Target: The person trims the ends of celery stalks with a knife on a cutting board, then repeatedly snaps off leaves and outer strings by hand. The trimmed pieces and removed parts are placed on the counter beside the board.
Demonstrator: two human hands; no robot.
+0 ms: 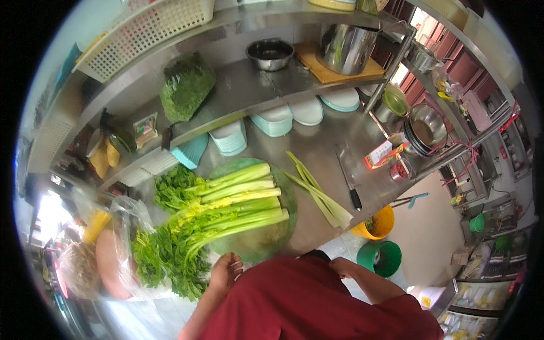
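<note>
Several celery stalks [246, 204] lie side by side on a round green cutting board [255, 248], their leaves [170, 255] spreading past its left side. My left hand [227, 270] is at the board's near edge, close to the leaves. Its fingers are loosely curled, and nothing shows in them. Beside my waist, apart from the counter, is my right hand [341, 267]; my red shirt hides part of it, so its grip is unclear. Loose celery stalks [321, 193] rest on the steel counter right of the board. Farther right lies a cleaver [348, 176] with a black handle.
Stacked pale-blue dishes [272, 123] stand under the steel shelf [238, 91]. That shelf bears a bag of greens [187, 89], a metal bowl [270, 55] and a large pot [348, 49]. A yellow bucket [380, 223] and a green bucket [380, 257] stand on the floor at right. Clear plastic bags [127, 255] are at left.
</note>
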